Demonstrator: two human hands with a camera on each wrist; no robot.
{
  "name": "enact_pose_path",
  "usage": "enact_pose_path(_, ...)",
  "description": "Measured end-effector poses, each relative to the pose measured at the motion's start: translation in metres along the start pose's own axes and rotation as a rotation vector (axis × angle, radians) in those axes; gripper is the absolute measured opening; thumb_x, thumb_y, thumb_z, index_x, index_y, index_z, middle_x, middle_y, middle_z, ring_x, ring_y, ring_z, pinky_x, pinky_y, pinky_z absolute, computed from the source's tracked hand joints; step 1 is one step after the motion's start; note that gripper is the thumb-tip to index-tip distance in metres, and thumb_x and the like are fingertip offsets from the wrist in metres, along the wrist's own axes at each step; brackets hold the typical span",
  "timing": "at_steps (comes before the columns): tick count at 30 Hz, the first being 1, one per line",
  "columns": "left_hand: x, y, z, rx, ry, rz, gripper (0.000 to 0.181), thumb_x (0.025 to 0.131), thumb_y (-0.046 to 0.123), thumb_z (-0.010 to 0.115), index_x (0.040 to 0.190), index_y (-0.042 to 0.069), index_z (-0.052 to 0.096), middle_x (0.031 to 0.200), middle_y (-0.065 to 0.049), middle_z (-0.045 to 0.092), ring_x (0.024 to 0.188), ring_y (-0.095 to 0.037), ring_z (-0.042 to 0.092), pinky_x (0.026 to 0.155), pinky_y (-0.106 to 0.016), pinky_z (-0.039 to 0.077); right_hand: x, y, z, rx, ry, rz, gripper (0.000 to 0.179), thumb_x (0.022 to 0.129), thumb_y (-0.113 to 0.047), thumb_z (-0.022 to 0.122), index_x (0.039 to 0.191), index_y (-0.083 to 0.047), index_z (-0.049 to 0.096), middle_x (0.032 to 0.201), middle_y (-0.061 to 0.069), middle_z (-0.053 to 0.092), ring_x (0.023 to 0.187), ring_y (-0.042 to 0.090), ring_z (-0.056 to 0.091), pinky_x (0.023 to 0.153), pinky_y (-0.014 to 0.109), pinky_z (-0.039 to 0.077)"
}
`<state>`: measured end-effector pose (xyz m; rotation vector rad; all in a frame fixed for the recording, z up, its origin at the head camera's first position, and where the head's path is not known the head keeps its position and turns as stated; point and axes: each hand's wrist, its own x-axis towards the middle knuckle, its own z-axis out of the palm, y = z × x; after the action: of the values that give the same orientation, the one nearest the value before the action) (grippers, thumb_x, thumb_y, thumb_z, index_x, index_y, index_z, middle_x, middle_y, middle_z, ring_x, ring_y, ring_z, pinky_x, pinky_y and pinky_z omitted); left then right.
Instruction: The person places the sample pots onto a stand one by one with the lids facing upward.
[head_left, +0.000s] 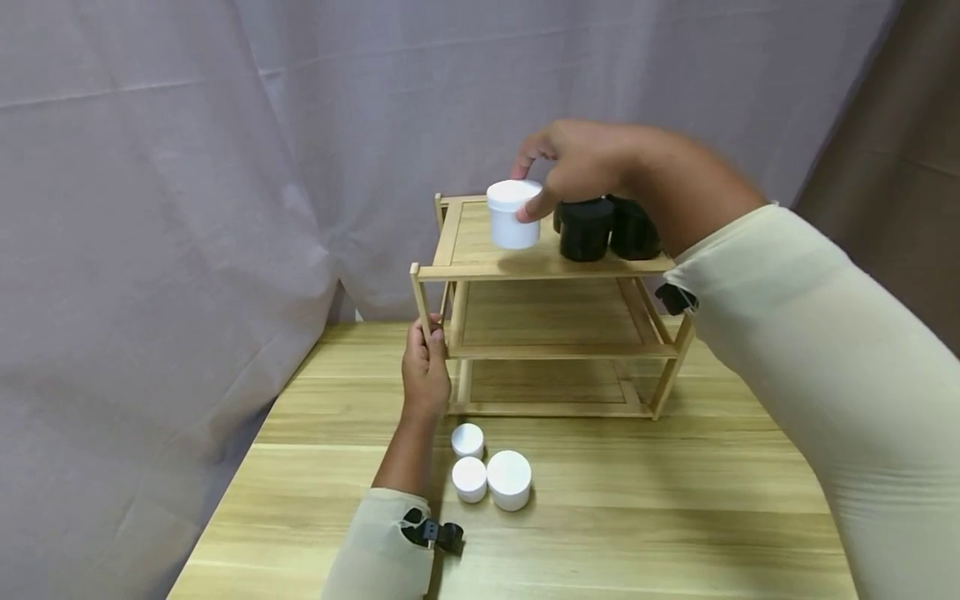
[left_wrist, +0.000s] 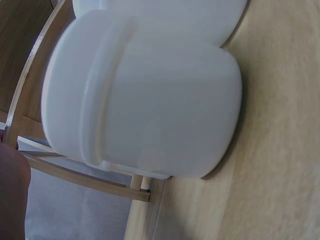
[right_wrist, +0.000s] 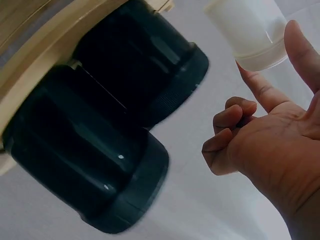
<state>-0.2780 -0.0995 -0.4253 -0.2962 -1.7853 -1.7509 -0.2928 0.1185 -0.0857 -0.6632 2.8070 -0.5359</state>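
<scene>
My right hand (head_left: 588, 162) pinches a white lidded jar (head_left: 512, 227) between thumb and index finger at its lid. The jar is upright over the left part of the top tier of a wooden rack (head_left: 555, 352). In the right wrist view the other fingers curl toward the palm, apart from the white jar (right_wrist: 250, 25). My left hand (head_left: 426, 367) grips the rack's front left post, its fingers wrapped round the wood. Black lidded jars (head_left: 585, 232) stand on the top tier just below my right wrist, partly hidden by it.
In front of the rack, three white jars of differing size stand close together on the wooden table (head_left: 637, 500), the largest jar (head_left: 510, 481) at the right. One white jar (left_wrist: 165, 100) fills much of the left wrist view. A grey curtain (head_left: 187, 208) hangs behind.
</scene>
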Motion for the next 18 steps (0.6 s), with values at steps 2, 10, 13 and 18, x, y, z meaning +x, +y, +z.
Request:
enact_pose_path(2,0.0,0.001,0.0,0.003,0.004,0.004,0.029,0.115,0.006,0.047,0.139,-0.008,0.056,0.086,-0.01,0.051,0.079,-0.011,0.049,0.074,-0.022,0.045,0.007,0.002,0.0,0.001,0.012,0.01,0.067,0.099,-0.031,0.081,0.154,-0.008,0.052,0.175,0.017,0.034,0.16,0.038,0.029,0.133,0.061,0.024)
enact_pose_path(10,0.0,0.005,0.0,-0.011,0.005,0.015,0.03,0.115,0.005,0.047,0.138,-0.013,0.053,0.085,0.0,0.048,0.076,-0.009,0.047,0.071,-0.019,0.042,0.025,0.01,0.001,-0.059,0.177,0.098,0.067,0.098,-0.038,0.081,0.154,-0.012,0.056,0.172,0.023,0.03,0.151,0.042,0.027,0.124,0.066,0.03)
enact_pose_path(13,0.0,0.004,0.0,-0.012,0.003,0.017,0.03,0.115,0.004,0.046,0.138,-0.014,0.053,0.085,0.0,0.048,0.076,-0.011,0.047,0.071,-0.02,0.042,0.028,0.012,0.0,-0.1,0.198,0.117,0.068,0.098,-0.04,0.08,0.155,-0.012,0.056,0.173,0.024,0.028,0.153,0.045,0.025,0.126,0.073,0.021)
enact_pose_path(18,-0.001,0.005,0.001,-0.012,0.0,0.015,0.03,0.115,0.004,0.046,0.138,-0.014,0.052,0.086,-0.002,0.049,0.078,-0.012,0.048,0.072,-0.02,0.043,0.033,0.016,0.0,-0.179,0.177,0.13,0.066,0.099,-0.039,0.076,0.153,-0.008,0.055,0.169,0.028,0.032,0.154,0.05,0.022,0.126,0.082,0.008)
